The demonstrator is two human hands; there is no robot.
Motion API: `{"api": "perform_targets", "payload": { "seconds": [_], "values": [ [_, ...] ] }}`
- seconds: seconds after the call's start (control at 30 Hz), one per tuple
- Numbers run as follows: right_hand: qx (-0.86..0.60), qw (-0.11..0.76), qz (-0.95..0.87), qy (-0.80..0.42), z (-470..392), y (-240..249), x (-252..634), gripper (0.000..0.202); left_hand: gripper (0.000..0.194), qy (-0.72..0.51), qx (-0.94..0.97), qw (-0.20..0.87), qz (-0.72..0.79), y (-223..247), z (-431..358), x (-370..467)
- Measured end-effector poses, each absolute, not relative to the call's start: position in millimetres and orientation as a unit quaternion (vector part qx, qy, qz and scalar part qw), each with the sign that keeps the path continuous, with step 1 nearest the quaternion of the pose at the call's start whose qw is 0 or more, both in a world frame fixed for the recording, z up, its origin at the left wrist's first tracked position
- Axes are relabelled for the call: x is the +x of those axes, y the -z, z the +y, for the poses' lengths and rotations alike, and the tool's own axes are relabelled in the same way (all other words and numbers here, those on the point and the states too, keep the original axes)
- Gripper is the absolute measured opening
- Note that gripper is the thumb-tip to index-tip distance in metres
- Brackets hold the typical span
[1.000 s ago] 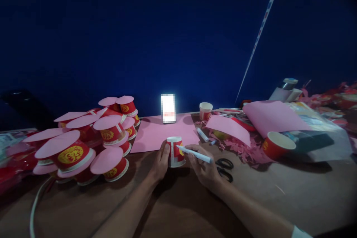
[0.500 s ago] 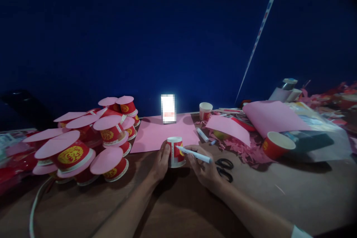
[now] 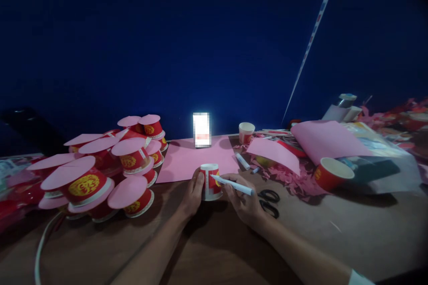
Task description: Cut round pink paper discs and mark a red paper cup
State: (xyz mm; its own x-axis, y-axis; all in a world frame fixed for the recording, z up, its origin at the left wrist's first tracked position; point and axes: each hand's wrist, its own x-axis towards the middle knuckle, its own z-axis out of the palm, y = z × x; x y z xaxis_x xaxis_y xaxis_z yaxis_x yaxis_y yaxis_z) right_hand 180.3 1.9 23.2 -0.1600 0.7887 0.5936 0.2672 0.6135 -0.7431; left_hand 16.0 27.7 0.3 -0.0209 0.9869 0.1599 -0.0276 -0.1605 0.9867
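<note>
A red and white paper cup (image 3: 210,189) stands upside down on the brown table in front of me. My left hand (image 3: 193,195) grips its left side, thumb toward me. In my right hand (image 3: 245,202) is a white marker pen (image 3: 236,185), its tip at the cup's side near the yellow print. Whether the tip presses on the surface cannot be made out. Just right of that hand lies a pair of black-handled scissors (image 3: 269,196), partly hidden by it. Behind the cup a pink paper sheet (image 3: 197,160) lies flat.
Several red cups with pink paper discs (image 3: 82,182) are stacked at the left. A bright phone-like screen (image 3: 202,130) stands on the sheet. To the right are an upright cup (image 3: 246,133), a tipped red cup (image 3: 334,173), pink paper scraps (image 3: 297,182) and a marker cap end (image 3: 242,161).
</note>
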Motion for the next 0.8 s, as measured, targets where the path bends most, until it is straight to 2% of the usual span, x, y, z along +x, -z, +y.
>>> {"api": "perform_targets", "payload": {
  "seconds": [0.8],
  "values": [
    [-0.381, 0.528, -0.717, -0.249, 3.4, -21.2, 181.4, 0.019, 0.040, -0.534, 0.556, 0.435, 0.465, 0.5, 27.6, 14.8]
  ]
}}
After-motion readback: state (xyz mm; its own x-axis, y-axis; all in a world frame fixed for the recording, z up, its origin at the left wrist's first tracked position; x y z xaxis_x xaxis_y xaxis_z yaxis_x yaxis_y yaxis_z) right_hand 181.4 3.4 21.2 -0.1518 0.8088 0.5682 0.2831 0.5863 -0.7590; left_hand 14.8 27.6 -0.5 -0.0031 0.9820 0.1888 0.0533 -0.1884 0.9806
